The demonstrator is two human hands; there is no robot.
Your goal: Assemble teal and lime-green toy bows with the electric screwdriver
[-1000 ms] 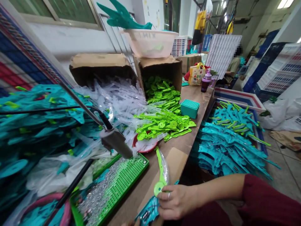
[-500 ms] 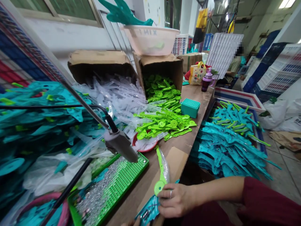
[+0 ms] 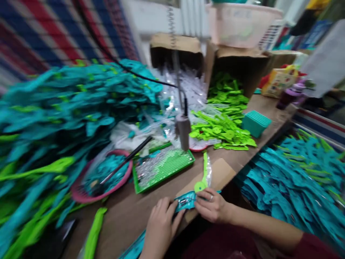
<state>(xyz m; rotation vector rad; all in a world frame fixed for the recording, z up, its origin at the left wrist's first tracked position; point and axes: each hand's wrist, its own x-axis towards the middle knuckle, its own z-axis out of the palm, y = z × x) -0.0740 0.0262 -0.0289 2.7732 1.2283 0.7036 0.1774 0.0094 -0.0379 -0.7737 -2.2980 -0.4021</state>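
Note:
A teal plastic shell [image 3: 185, 201] with small metal-looking parts inside lies between my hands at the table edge. My left hand [image 3: 161, 223] is closed on its left end, thumb and fingers at the rim. At the right end, my right hand [image 3: 211, 207], with a ring on one finger, has its fingers curled in and pressed on the shell. A lime-green lever with a round end [image 3: 199, 186] and a clear strip along it reaches away just beyond my right fingers. Exactly what the right fingertips pinch is hidden.
A grey corded tool [image 3: 183, 131] hangs over a green tray [image 3: 164, 169] of small metal pieces. A pink basket [image 3: 78, 192] stands left, before heaped teal parts [image 3: 75, 97]. Lime-green parts [image 3: 223, 129] and a teal box [image 3: 256, 124] lie beyond; teal shells [image 3: 275, 183] are stacked right.
The view has swung left and down, so the scene sits further right and my left hand now shows fully. Both hands stay at the teal shell.

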